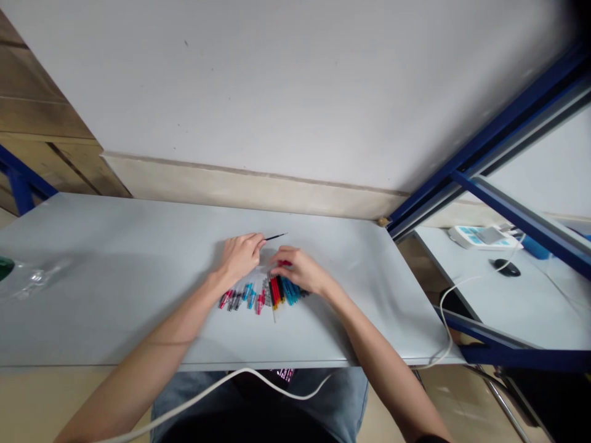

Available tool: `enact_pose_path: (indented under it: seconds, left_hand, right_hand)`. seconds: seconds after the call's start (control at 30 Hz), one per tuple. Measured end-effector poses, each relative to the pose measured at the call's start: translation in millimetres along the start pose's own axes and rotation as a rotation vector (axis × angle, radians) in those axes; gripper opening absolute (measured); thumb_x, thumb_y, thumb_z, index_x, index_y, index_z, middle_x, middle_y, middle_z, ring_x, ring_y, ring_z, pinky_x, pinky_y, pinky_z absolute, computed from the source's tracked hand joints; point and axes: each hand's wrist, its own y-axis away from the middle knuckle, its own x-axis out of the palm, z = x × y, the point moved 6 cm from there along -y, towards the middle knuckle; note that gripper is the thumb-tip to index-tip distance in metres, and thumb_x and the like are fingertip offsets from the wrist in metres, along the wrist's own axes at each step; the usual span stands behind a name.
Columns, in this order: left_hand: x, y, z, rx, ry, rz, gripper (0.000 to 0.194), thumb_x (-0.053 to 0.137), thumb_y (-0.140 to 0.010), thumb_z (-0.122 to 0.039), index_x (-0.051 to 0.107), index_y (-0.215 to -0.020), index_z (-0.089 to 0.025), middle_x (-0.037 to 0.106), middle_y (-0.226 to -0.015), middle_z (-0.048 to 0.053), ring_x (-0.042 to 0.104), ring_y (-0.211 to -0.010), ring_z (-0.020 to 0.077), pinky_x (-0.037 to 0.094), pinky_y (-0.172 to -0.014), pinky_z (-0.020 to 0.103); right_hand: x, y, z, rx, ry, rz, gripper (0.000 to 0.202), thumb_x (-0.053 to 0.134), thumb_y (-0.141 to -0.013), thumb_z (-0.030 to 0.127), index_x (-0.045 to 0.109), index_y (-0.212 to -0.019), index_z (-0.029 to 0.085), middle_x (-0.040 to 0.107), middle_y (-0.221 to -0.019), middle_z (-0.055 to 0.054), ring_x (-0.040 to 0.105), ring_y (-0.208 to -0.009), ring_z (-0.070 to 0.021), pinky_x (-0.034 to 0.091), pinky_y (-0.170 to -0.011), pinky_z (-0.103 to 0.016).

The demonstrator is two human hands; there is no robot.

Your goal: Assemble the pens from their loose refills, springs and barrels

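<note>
My left hand [242,253] is closed around a thin dark pen refill [276,236], whose fine tip points right and slightly away from me. Beside it, the curled fingers of my right hand [302,269] close on a small red pen part [285,263], mostly hidden by them. Just below the hands, clear pen pieces with pink, black and blue ends [249,295] lie in a loose row. To their right are red and black refills with yellowish ends [277,291], then several blue pen parts [290,291], partly under my right hand.
The pieces lie on a grey table [115,264] against a wall. A clear plastic bag [34,277] sits at the far left. A white cable [443,307] crosses the right corner and my lap. Blue frame bars [489,197] separate a second table with a black mouse [506,267].
</note>
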Motion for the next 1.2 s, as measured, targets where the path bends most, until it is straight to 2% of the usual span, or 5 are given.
enact_pose_path:
  seconds: [0.13,0.23,0.53,0.93,1.2]
  left_hand:
    - [0.7,0,0,0.01,0.006,0.001,0.028,0.043,-0.103,-0.029,0.069,-0.093,-0.024,0.076,-0.092,0.004,0.068,-0.079,0.0212,0.03,-0.061,0.032]
    - [2.5,1,-1,0.016,0.019,0.013,0.029,0.042,-0.103,-0.028,0.069,-0.092,-0.024,0.076,-0.091,0.004,0.067,-0.078,0.021,0.031,-0.061,0.031]
    - [3.6,1,-2,0.008,-0.005,0.019,0.029,0.043,-0.103,-0.03,0.07,-0.093,-0.024,0.076,-0.09,0.004,0.067,-0.076,0.0209,0.03,-0.061,0.03]
    - [3.8,1,-6,0.016,-0.06,0.049,0.032,0.041,-0.105,-0.032,0.069,-0.095,-0.024,0.077,-0.089,0.005,0.068,-0.075,0.0221,0.03,-0.061,0.032]
    - [1.7,2,-10,0.033,-0.031,0.073,0.031,0.041,-0.104,-0.029,0.069,-0.094,-0.023,0.075,-0.086,0.005,0.067,-0.074,0.0214,0.029,-0.061,0.032]
  right_hand:
    - [-37,12,-40,0.422,0.345,-0.07,0.018,0.052,-0.1,0.018,0.069,-0.103,0.019,0.072,-0.094,-0.006,0.063,-0.084,-0.018,0.041,-0.073,-0.027]
    - [-50,26,-56,0.579,0.458,-0.053,0.019,0.05,-0.094,0.01,0.068,-0.095,0.016,0.069,-0.083,-0.01,0.06,-0.075,-0.021,0.033,-0.063,-0.029]
    - [-32,32,-37,0.47,0.416,0.089,0.019,0.054,-0.09,0.016,0.061,-0.073,0.02,0.059,-0.063,-0.002,0.042,-0.055,-0.0144,0.024,-0.056,-0.03]
    - [-29,29,-39,0.502,0.448,0.088,0.02,0.047,-0.094,0.015,0.066,-0.087,0.018,0.059,-0.068,-0.003,0.037,-0.055,-0.0133,0.021,-0.057,-0.03]
    - [-31,28,-39,0.516,0.454,0.101,0.022,0.046,-0.094,0.014,0.066,-0.086,0.018,0.066,-0.073,-0.006,0.047,-0.059,-0.0148,0.024,-0.058,-0.029]
